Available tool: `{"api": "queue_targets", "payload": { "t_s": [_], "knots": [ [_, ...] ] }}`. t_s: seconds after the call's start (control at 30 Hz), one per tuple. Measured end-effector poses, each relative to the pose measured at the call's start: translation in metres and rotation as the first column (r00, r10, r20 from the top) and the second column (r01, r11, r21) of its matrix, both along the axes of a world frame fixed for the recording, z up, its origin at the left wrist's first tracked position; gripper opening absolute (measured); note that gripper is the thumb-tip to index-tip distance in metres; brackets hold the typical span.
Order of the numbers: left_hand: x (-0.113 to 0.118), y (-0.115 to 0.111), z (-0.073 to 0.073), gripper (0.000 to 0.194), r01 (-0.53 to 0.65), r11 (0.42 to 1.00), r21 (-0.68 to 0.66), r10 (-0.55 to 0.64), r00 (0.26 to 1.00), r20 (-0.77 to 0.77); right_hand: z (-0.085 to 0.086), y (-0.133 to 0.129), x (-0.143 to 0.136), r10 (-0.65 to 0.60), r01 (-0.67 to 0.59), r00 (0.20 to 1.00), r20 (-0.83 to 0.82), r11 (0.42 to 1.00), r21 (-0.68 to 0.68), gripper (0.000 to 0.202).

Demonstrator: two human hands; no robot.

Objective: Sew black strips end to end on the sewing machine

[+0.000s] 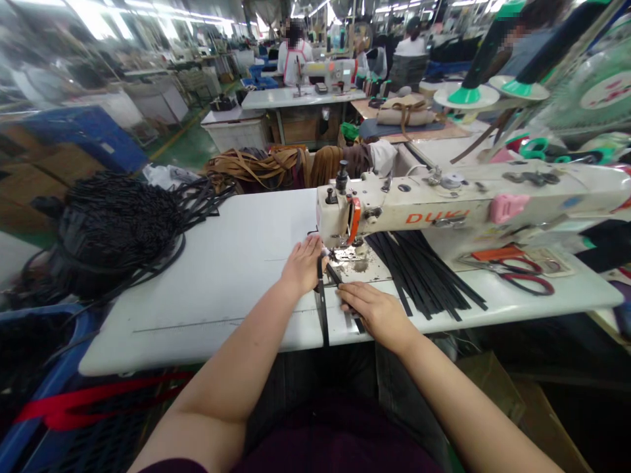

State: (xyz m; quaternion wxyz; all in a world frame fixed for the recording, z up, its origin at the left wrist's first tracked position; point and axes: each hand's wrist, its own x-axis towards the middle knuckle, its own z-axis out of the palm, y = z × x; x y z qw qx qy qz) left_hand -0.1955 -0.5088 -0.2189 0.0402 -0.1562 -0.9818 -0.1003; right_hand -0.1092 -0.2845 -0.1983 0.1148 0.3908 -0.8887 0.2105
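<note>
Just left of the sewing machine's [340, 217] needle area, my left hand [302, 266] is closed on a narrow black strap [323, 309], whose tail runs down to the front edge of the table. A second length of black strap [334, 274] slants from the presser foot toward me. Its lower part passes under my right hand [374, 310], whose fingers are closed on it. Whether both lengths belong to one strap I cannot tell. To the right, under the machine arm, lies a fanned bundle of black straps [424, 276].
Red-handled scissors [527, 276] lie by the machine base on the right. A large heap of black straps [118, 223] sits at the table's left end, above a blue basket [73, 328]. Brown straps [266, 167] hang behind the white table [236, 263]. Thread cones [468, 92] stand back right.
</note>
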Motion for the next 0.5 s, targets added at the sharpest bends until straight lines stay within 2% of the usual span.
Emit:
{"api": "queue_targets", "payload": {
  "t_s": [0.27,0.5],
  "knots": [
    [-0.041,-0.008,0.010,0.055,0.033,0.995,-0.091,-0.023,0.994,0.104,0.000,-0.013,-0.019,-0.055,0.055,0.998,-0.003,0.996,0.075,0.037],
    [-0.059,-0.007,0.010,0.057,0.097,0.987,-0.127,-0.083,0.991,0.109,-0.001,-0.017,-0.020,-0.132,0.135,0.991,-0.036,0.986,0.102,0.037]
  ]
}}
